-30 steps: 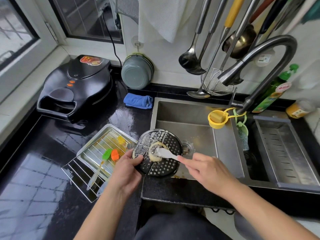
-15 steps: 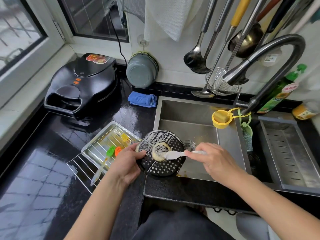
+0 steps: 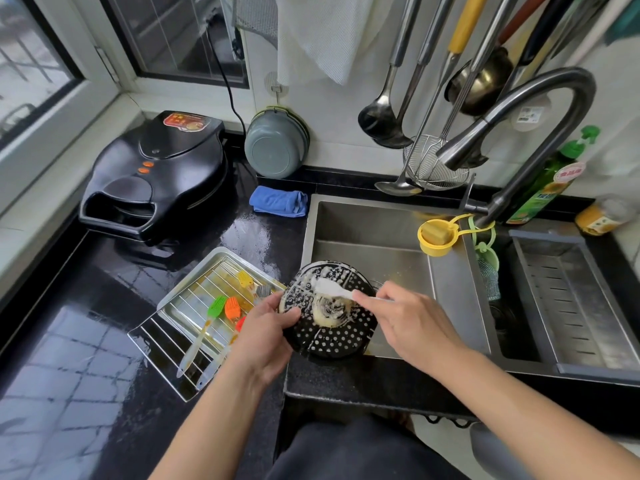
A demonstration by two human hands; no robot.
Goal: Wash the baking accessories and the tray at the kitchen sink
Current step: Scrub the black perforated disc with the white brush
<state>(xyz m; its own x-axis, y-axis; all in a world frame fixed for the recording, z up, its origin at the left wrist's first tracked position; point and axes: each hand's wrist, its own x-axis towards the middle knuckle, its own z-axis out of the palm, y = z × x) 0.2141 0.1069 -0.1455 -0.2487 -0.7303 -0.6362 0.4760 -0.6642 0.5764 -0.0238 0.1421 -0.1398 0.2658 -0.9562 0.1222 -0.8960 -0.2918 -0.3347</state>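
Observation:
A round black perforated plate (image 3: 329, 336), streaked with white suds, is tilted over the sink's left front corner. My left hand (image 3: 265, 332) grips its left rim with the thumb on its face. My right hand (image 3: 410, 322) pinches the handle of a white brush (image 3: 332, 288), whose head lies on the plate's upper part. On the counter to the left a metal tray (image 3: 188, 292) carries a wire rack (image 3: 156, 341) and several silicone brushes, among them a green one (image 3: 216, 306) and an orange one (image 3: 232, 308).
The steel sink (image 3: 388, 244) has a dark curved faucet (image 3: 540, 133) and a drainer basket (image 3: 571, 299) on the right. A black electric griddle (image 3: 156, 174), a blue cloth (image 3: 280, 201), a grey bowl (image 3: 275, 145), hanging utensils, a green soap bottle (image 3: 547, 181) and a yellow soap holder (image 3: 434, 235) ring it.
The brush head has moved from the plate's centre up to its upper part, and the suds have spread. My left hand keeps its grip on the rim.

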